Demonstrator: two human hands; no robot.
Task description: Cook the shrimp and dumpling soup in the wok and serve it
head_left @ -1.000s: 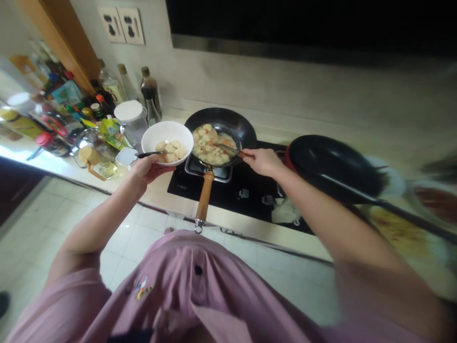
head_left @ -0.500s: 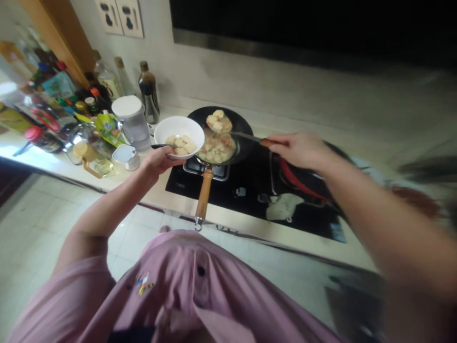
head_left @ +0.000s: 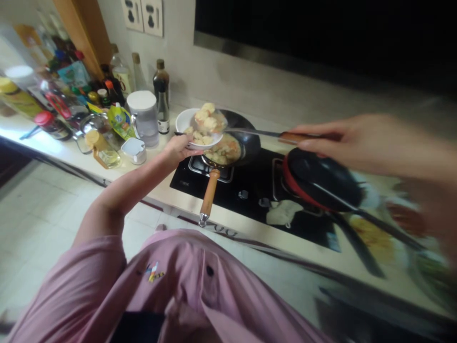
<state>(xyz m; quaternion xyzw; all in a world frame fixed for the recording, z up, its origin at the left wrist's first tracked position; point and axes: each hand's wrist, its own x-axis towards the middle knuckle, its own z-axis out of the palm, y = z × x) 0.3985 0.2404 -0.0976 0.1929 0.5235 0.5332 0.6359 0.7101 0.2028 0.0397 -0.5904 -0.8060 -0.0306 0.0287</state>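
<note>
My left hand (head_left: 181, 148) grips a white bowl (head_left: 183, 119) by its near left rim. Pale chunks of food (head_left: 200, 137) lie in it, and a small dark handle-like piece shows by my thumb. My right hand (head_left: 332, 136) is closed around the wooden handle of a metal ladle (head_left: 255, 132). The ladle's head, heaped with yellowish chunks (head_left: 209, 118), is over the bowl and hides part of it; whether they touch I cannot tell. Below and behind the bowl sits a dark wok (head_left: 252, 147) with more food (head_left: 226, 150) and a wooden handle (head_left: 210, 193) pointing towards me.
A red pan with a black lid-like pan on top (head_left: 321, 178) occupies the right burner. A pale cloth (head_left: 283, 213) lies on the hob (head_left: 221, 193). Pitcher (head_left: 143, 116), oil jug (head_left: 103, 150) and several bottles crowd the left counter. Blurred plates of food (head_left: 373, 238) stand at right.
The loaded ladle has moved left from above the wok to over the bowl. The bowl has shifted slightly towards the wok, and the camera view has turned.
</note>
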